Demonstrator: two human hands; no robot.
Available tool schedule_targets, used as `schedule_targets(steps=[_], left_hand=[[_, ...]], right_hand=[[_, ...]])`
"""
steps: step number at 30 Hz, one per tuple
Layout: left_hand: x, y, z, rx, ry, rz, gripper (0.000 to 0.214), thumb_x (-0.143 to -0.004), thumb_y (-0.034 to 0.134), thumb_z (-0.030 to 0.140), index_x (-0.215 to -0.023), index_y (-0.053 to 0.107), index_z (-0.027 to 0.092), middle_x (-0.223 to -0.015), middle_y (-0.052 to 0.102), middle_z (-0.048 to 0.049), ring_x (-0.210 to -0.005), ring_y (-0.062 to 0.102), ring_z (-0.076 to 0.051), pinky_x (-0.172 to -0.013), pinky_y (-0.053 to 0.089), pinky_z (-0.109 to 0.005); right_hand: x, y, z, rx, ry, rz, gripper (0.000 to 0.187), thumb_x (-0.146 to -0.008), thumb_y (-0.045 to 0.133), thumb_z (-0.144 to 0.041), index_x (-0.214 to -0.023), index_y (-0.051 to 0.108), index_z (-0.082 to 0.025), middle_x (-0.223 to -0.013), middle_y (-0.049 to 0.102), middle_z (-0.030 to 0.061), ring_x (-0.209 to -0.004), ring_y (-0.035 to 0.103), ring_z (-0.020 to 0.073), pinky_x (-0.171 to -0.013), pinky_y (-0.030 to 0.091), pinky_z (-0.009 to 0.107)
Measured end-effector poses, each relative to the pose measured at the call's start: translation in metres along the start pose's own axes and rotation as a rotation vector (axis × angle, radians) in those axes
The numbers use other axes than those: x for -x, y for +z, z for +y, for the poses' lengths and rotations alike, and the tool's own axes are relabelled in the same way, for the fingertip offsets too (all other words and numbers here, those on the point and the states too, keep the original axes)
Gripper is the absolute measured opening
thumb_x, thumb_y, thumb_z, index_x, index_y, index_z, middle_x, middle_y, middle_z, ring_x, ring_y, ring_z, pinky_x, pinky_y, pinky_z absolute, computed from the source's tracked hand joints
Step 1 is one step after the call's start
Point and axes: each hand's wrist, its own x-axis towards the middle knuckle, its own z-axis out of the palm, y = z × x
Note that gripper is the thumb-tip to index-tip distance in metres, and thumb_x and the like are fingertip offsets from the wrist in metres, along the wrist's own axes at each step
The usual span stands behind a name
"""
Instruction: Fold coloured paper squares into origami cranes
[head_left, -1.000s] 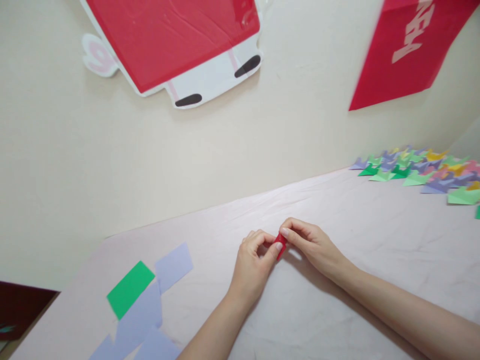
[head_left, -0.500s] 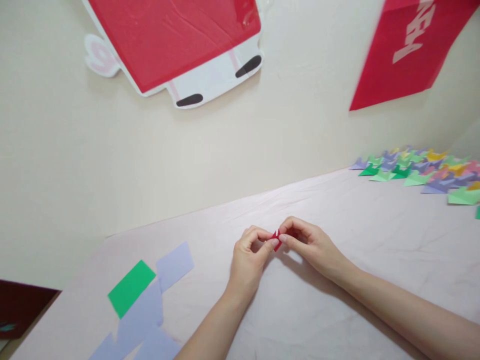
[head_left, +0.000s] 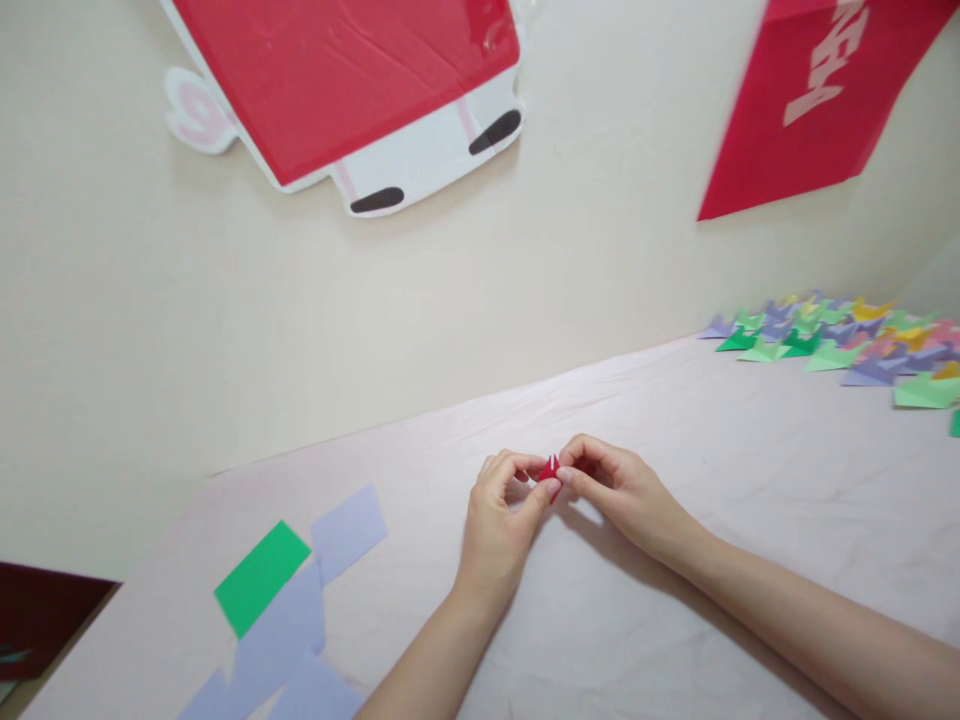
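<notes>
1. Pinching a small folded red paper piece (head_left: 551,471) between thumb and fingers, the person's left hand (head_left: 496,520) is narrowed to a fingertip grip on the paper's left side.
2. The right hand (head_left: 630,497) meets it from the other side, thumb and forefinger drawn close together on the paper's right edge; its other fingers curl behind.
3. The red piece sits between the two sets of fingertips, over the cloth-covered desk (head_left: 637,640). Two pointed tips stand up from it with a narrow gap between them; the fingers hide much of the rest.
4. Both bare forearms come in from the lower edge and right side of the view, and the right one casts a soft shadow on the pale, slightly creased cloth.
5. Left of the left hand, and apart from it, lie a flat green paper rectangle (head_left: 262,578) and several lavender paper sheets (head_left: 277,640), some touching or overlapping.
6. Well to the right, near the wall (head_left: 450,310), folded paper pieces (head_left: 838,356) stand crowded together in lavender, greens, yellow and pink.
7. On the wall above hang a red-and-white cut-out decoration (head_left: 397,80) with two black ovals along its lower edge, and a red sheet with pale lettering (head_left: 780,150).
</notes>
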Motion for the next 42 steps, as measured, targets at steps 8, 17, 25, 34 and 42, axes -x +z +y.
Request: schedule_targets(steps=[8, 17, 25, 34, 42], left_hand=[[0.0003, -0.0011, -0.0030, 0.056, -0.062, 0.031, 0.007, -0.087, 0.065, 0.029, -0.088, 0.066, 0.023, -0.088, 0.066, -0.0010, -0.087, 0.060, -0.019, -0.080, 0.043, -0.029], [-0.0006, -0.0026, 0.0049, -0.009, 0.067, 0.021, 0.002, -0.087, 0.063, 0.022, -0.085, 0.062, 0.023, -0.092, 0.063, -0.0003, -0.093, 0.057, -0.019, -0.085, 0.041, -0.030], [0.0000, -0.0011, 0.0006, 0.018, -0.024, 0.017, 0.006, -0.088, 0.063, 0.027, -0.085, 0.062, 0.022, -0.090, 0.066, -0.0014, -0.089, 0.059, -0.019, -0.081, 0.043, -0.030], [0.0020, 0.0006, 0.0032, -0.028, -0.028, 0.072, 0.008, -0.086, 0.064, 0.028, -0.081, 0.063, 0.022, -0.085, 0.065, -0.0012, -0.088, 0.059, -0.020, -0.082, 0.042, -0.030], [0.0006, -0.0002, 0.0051, -0.070, -0.003, -0.018, 0.010, -0.087, 0.063, 0.027, -0.079, 0.064, 0.022, -0.084, 0.062, -0.0006, -0.086, 0.056, -0.020, -0.078, 0.039, -0.030]], right_hand=[[0.0000, 0.0024, -0.0009, 0.101, -0.044, 0.015, 0.015, -0.089, 0.058, -0.036, -0.088, 0.059, -0.021, -0.081, 0.061, 0.0010, -0.069, 0.055, 0.0150, -0.063, 0.044, 0.026], [0.0001, 0.0004, 0.0032, 0.091, -0.049, 0.064, 0.015, -0.087, 0.062, -0.033, -0.078, 0.061, -0.021, -0.072, 0.059, -0.0015, -0.066, 0.053, 0.0144, -0.062, 0.042, 0.026], [0.0004, -0.0004, 0.0017, 0.098, -0.029, 0.055, 0.018, -0.087, 0.061, -0.035, -0.077, 0.063, -0.020, -0.071, 0.061, -0.0007, -0.067, 0.056, 0.0152, -0.062, 0.043, 0.026], [0.0011, 0.0003, -0.0004, 0.019, 0.032, 0.009, 0.023, -0.088, 0.059, -0.040, -0.077, 0.059, -0.021, -0.069, 0.064, -0.0001, -0.067, 0.060, 0.0161, -0.065, 0.046, 0.027], [-0.0010, -0.0005, 0.0017, -0.038, 0.020, -0.022, 0.020, -0.087, 0.060, -0.040, -0.082, 0.060, -0.021, -0.073, 0.063, 0.0001, -0.070, 0.060, 0.0166, -0.066, 0.047, 0.028]])
